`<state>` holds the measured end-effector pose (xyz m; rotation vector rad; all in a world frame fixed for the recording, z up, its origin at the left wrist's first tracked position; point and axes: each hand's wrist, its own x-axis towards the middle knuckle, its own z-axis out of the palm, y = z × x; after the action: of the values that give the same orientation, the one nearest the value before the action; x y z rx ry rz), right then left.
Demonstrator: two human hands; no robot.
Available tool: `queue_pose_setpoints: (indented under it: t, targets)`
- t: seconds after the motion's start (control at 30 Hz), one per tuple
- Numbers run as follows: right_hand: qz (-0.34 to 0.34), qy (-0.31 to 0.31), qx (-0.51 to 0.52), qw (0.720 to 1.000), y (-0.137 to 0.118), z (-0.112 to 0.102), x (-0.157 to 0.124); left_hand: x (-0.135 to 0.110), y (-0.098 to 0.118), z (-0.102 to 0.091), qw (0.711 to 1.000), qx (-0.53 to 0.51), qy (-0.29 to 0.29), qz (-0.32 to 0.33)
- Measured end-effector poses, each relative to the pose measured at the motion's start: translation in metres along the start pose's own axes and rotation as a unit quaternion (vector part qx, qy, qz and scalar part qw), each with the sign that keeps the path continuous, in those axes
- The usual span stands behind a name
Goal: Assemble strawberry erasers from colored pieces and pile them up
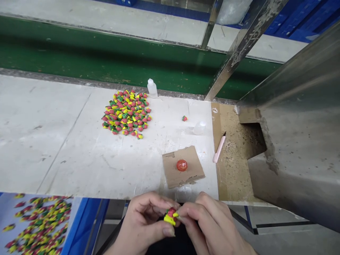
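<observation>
Head view: my left grip [147, 223] holds the figure [169, 220] just outside the surface's [79, 152] near edge. My right grip [209, 219], equally near, pinches its yellow tip [175, 214] from the right; long axis unclear.

Held piece [170, 219] red, yellow, green; pen [219, 149] pale pink

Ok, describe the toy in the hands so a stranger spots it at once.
Find the white table, then the left hand and right hand at its near edge. Between them is a small red and yellow toy. Similar ones lie in a pile and in the blue-edged tray; only this one is held.
</observation>
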<state>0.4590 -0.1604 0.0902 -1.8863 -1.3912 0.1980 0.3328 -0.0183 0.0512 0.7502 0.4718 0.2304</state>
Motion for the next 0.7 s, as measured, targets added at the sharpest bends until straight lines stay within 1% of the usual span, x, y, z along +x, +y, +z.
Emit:
queue_pose_setpoints:
  t: [0.23,0.37,0.57,0.7]
  targets:
    - [-0.006,-0.023,-0.025,0.999,-0.001,-0.006,-0.001,-0.002,-0.002,-0.001,0.999,0.033,0.013,0.02]
    - [0.002,-0.024,-0.011,1.0,0.001,-0.009,0.0,-0.003,-0.003,0.0,1.0,0.019,-0.001,0.015]
    - [0.017,-0.019,0.021,0.999,0.002,-0.011,-0.001,-0.002,0.002,0.004,1.0,-0.009,-0.025,-0.01]
    - [0.025,-0.028,0.041,0.998,0.003,-0.011,-0.001,0.0,0.002,0.006,0.999,-0.027,-0.028,-0.004]
